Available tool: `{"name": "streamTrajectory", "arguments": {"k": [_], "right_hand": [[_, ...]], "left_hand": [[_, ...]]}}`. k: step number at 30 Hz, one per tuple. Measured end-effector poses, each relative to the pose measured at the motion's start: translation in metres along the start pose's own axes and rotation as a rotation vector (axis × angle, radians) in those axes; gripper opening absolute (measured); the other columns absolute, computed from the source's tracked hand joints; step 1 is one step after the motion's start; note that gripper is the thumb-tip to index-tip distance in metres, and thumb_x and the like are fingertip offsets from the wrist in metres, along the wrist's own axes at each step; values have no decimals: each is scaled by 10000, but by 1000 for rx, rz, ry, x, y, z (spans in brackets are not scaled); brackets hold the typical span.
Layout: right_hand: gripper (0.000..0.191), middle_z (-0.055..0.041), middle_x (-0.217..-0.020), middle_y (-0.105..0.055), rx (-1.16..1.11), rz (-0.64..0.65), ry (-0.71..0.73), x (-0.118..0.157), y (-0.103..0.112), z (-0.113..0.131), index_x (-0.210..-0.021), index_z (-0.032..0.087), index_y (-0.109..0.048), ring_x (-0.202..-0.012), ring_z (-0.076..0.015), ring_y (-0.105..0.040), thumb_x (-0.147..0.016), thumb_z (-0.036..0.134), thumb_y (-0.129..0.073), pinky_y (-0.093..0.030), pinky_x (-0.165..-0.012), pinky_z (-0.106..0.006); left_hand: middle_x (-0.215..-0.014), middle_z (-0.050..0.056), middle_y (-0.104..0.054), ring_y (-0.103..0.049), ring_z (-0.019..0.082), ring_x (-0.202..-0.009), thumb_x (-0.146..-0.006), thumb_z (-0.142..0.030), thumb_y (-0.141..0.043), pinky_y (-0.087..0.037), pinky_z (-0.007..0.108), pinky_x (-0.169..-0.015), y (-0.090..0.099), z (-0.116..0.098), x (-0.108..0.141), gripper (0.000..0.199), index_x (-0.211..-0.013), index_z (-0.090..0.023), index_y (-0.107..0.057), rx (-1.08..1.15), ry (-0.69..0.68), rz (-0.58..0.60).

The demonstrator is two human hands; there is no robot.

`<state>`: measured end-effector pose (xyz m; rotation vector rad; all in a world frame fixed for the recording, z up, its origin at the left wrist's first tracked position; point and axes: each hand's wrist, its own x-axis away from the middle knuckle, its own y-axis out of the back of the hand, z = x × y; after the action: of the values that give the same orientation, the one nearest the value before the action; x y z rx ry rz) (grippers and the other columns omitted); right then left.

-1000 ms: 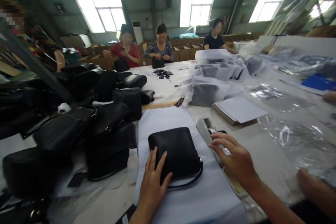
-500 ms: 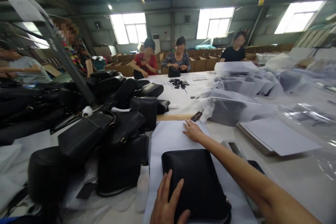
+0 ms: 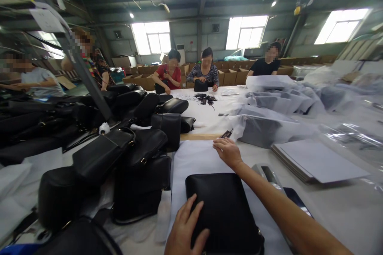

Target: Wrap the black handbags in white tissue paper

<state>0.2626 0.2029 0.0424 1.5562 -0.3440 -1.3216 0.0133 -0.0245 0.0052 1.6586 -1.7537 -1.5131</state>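
A black bag (image 3: 224, 211) lies flat on white sheets (image 3: 191, 155) in front of me. My left hand (image 3: 187, 225) rests on the bag's left side with its fingers spread. Beyond the bag, my right hand (image 3: 228, 152) reaches over the upper end of the sheets, fingers extended and palm down. Just past its fingertips is a small dark tag (image 3: 227, 133), lying beside crumpled translucent wrapping. Nothing is visibly gripped by either hand.
Many black bags (image 3: 101, 151) are piled at the left, beside a slanted metal post (image 3: 89, 83). At the right are stacked boards (image 3: 320, 161), a grey device (image 3: 268, 173) and wrapped items (image 3: 263, 127). Several people sit or stand around the table.
My right hand has moved slightly right, closer to the dark tag. My left hand has shifted a little left on the bag. The view has tilted up slightly.
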Motion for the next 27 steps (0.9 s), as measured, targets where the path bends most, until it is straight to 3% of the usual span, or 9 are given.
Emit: {"name": "streamTrajectory", "arguments": {"k": [4,9,10,12,14,16,20,24,27], "right_hand": [[182,-33,-1117,-745,7,-217,128,28,43,29,-1024,248,-725,-1067,-188,-669,-944,196,-570,-391,-1081,-413],[214,-27,-1189,-720,9,-307,220,77,85,64,-1056,247,-702,-1145,-189,-640,-910,127,-602,-377,-1119,-424],[225,-27,-1215,-708,7,-295,226,87,92,68,-1067,252,-697,-1178,-200,-622,-906,123,-606,-375,-1124,-436],[270,-32,-1267,-680,4,-255,225,103,103,75,-1128,265,-676,-1239,-222,-582,-902,133,-612,-360,-1139,-466],[364,-51,-1335,-634,16,-220,209,113,115,79,-1251,274,-620,-1292,-245,-535,-904,165,-616,-329,-1160,-498],[495,-84,-1428,-550,46,-188,175,118,125,83,-1385,266,-520,-1354,-281,-464,-903,215,-624,-283,-1178,-538],[668,-89,-1486,-484,55,-23,142,116,134,91,-1498,263,-373,-1422,-321,-349,-883,197,-625,-141,-1204,-608],[515,-41,-1131,-717,-7,75,152,123,121,94,-1385,277,-529,-1191,-242,-582,-904,93,-531,-119,-1215,-583],[326,-24,-974,-747,-30,46,143,138,108,94,-1166,270,-688,-1006,-206,-657,-934,121,-513,-194,-1202,-563]], "left_hand": [[-1354,75,-619,-626,210,-1193,-952,-269,-517,-541,365,-991,41,9,-54,522,-1460,-290,-397,-5,47,-96],[-1574,151,-333,-273,349,-1461,-888,-332,-640,-316,585,-1135,73,5,-138,676,-1494,-267,-346,-275,-161,-113],[-1560,152,-360,-272,361,-1459,-865,-338,-674,-249,625,-1147,76,2,-149,713,-1494,-278,-344,-319,-207,-74],[-1385,132,-577,-462,331,-1349,-858,-321,-690,-169,646,-1158,80,-4,-163,673,-1462,-281,-396,-353,-279,50],[-1086,69,-729,-651,253,-1087,-882,-268,-664,-239,581,-1154,81,-10,-161,489,-1351,-262,-527,-333,-326,183],[-902,27,-738,-683,203,-893,-899,-225,-634,-410,456,-1050,77,-16,-147,278,-1176,-243,-638,-304,-350,268],[-850,16,-702,-650,186,-836,-928,-190,-576,-509,297,-753,63,-28,-103,121,-993,-231,-669,-254,-347,283],[-904,15,-691,-624,185,-855,-931,-149,-557,-512,291,-736,50,-33,-70,151,-1000,-233,-661,-249,-318,264],[-973,20,-690,-618,184,-888,-930,-133,-548,-525,302,-780,43,-33,-55,197,-1063,-236,-651,-228,-317,238]]}}
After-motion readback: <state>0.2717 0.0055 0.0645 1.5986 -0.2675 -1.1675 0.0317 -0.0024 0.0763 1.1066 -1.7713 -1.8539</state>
